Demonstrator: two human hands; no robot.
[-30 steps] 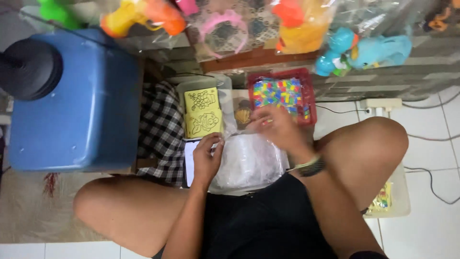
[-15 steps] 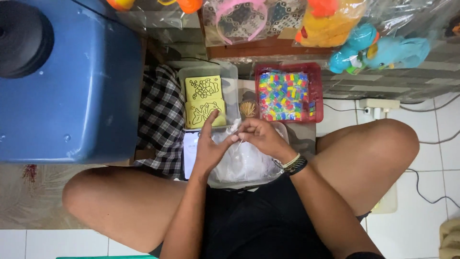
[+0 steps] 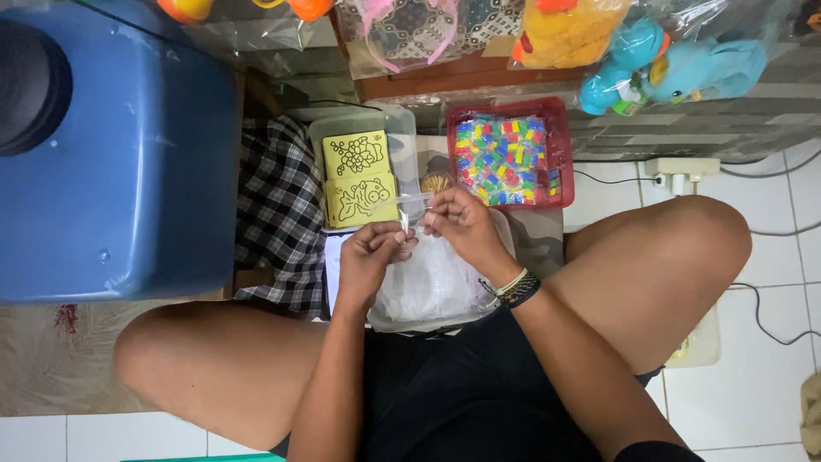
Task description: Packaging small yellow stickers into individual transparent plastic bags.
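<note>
Fingers pinched tight on both sides: the left hand point(image 3: 369, 257) and the right hand point(image 3: 460, 224) each nip an edge of a small clear plastic bag point(image 3: 409, 210), holding it up between them, thumbs pressed to fingertips on the film. What's inside the little bag is too fine to make out. It sits in the air just above a shallow clear tray point(image 3: 506, 235) on the person's lap, and that tray carries a loose heap of more clear plastic bags point(image 3: 432, 287), crumpled and shiny.

Just beyond the hands stands a clear plastic box point(image 3: 402, 128) holding two yellow cards with black line drawings point(image 3: 357, 175), one above the other, lying flat. Right beside it, touching its side, a red basket point(image 3: 558, 154) is filled to the rim with small toys in blue, yellow, green and pink.

On the left a big blue tub point(image 3: 128, 171) with a black round cap takes up the corner, a black-and-white checked cloth point(image 3: 278, 214) draped between it and the clear box. Along the top, wrapped plush toys point(image 3: 676, 68) lie on a shelf.
</note>
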